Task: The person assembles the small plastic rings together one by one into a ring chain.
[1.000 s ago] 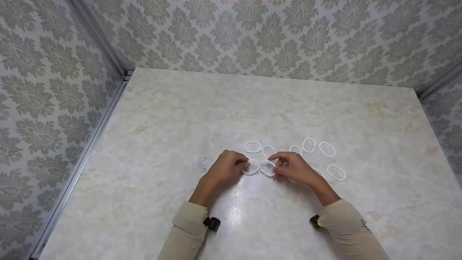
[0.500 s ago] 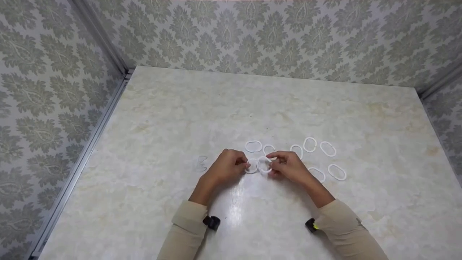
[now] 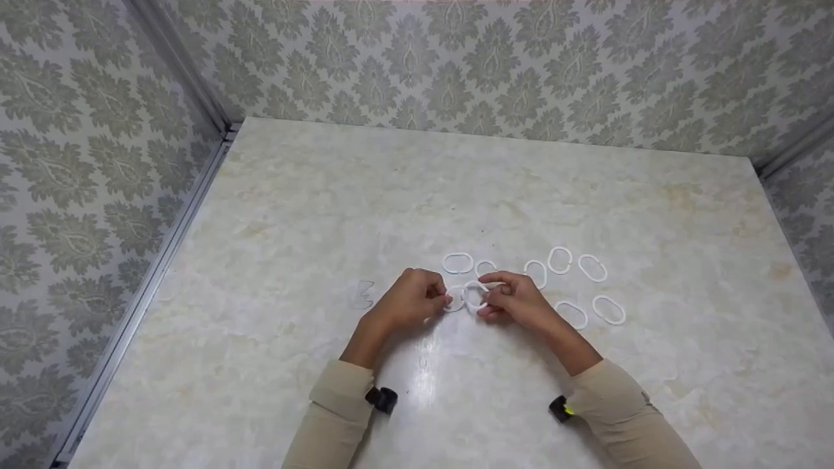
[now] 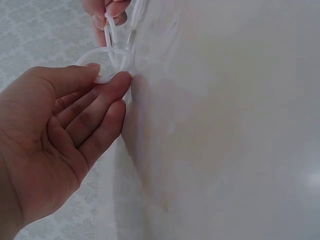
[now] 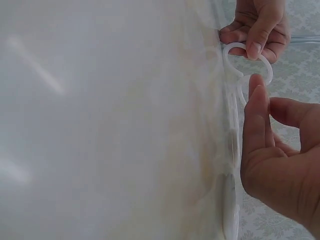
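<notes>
My left hand (image 3: 442, 299) pinches a white plastic ring (image 3: 455, 298) between thumb and fingers, just above the marble tabletop (image 3: 456, 195). My right hand (image 3: 488, 298) pinches a second white ring (image 3: 475, 294) that meets the first. In the left wrist view the left hand (image 4: 107, 77) holds its ring (image 4: 102, 52) flat, and the other ring (image 4: 111, 35) stands on edge, crossing it. In the right wrist view the right hand (image 5: 257, 87) holds its ring (image 5: 241, 82) against the left hand's ring (image 5: 235, 52). Whether the two rings are linked I cannot tell.
Several loose white rings lie on the table behind and right of my hands, among them ring (image 3: 458, 262), ring (image 3: 559, 260), ring (image 3: 591, 268), ring (image 3: 608, 310) and ring (image 3: 572, 314). A small clear piece (image 3: 363, 294) lies left of my left hand. Patterned walls enclose the table on three sides.
My right hand has moved left towards the left hand, so the two held rings now overlap. A ring on the table that the right hand covered has come into view.
</notes>
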Demonstrator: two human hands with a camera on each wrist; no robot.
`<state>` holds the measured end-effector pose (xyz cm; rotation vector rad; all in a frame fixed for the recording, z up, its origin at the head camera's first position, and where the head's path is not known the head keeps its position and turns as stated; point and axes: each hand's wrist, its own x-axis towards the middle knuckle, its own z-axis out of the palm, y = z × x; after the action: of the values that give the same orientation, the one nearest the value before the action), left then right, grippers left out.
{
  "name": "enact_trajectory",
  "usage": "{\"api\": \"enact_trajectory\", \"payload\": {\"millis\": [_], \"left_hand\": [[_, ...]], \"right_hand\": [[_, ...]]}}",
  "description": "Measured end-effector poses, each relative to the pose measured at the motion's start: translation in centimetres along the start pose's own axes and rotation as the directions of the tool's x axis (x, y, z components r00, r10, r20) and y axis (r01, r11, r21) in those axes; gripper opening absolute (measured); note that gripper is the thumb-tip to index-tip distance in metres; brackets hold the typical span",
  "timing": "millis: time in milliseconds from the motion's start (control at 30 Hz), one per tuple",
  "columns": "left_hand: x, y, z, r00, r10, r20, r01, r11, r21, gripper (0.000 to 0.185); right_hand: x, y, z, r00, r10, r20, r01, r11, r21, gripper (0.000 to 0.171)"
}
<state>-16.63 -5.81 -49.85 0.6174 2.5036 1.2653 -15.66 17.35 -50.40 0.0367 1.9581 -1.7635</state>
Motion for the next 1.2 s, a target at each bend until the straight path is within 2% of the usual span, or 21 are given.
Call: {"api": "enact_trajectory", "payload": {"millis": [167,400,700,833,933,1067,1200], "left_hand": [[0.1,-0.1,0.2,1.0,0.025,-0.006,-0.025,1.0,-0.005,0.014],[0.0,-0.1,0.0,1.0,-0.011,0.013,0.011,1.0,-0.004,0.01],[-0.3,-0.5,-0.3,0.999,-0.032,0.018,0.03,0.992,0.126,0.014],[-0.3,-0.5,-0.1,1.0,-0.018,0.013,0.015,0.975,0.222,0.016],[-0.3,-0.3,0.0,0.999,-0.036,0.012,0.031,0.962,0.27,0.015],[-0.5,0.3,0.1,0.998,-0.068,0.0,0.065,0.955,0.288,0.012],[-0.5,0.9,0.2,0.999,-0.029,-0.043,0.04,0.957,0.288,0.021]], "right_hand": [[0.0,0.1,0.4,0.999,0.008,0.039,-0.01,0.999,0.049,0.047],[-0.1,0.2,0.4,0.997,-0.004,0.081,0.003,1.0,0.009,0.043],[0.0,0.0,-0.3,1.0,-0.024,0.021,0.026,0.995,-0.101,0.032],[0.0,0.1,-0.2,1.0,-0.021,0.018,0.023,0.99,-0.137,0.029],[0.0,0.2,-0.3,1.0,-0.021,0.023,0.024,0.989,-0.143,0.027],[0.0,0.1,-0.4,0.999,-0.024,0.028,0.028,0.989,-0.145,0.024],[0.1,0.1,-0.4,0.999,-0.031,0.03,0.035,0.986,-0.161,0.022]]}}
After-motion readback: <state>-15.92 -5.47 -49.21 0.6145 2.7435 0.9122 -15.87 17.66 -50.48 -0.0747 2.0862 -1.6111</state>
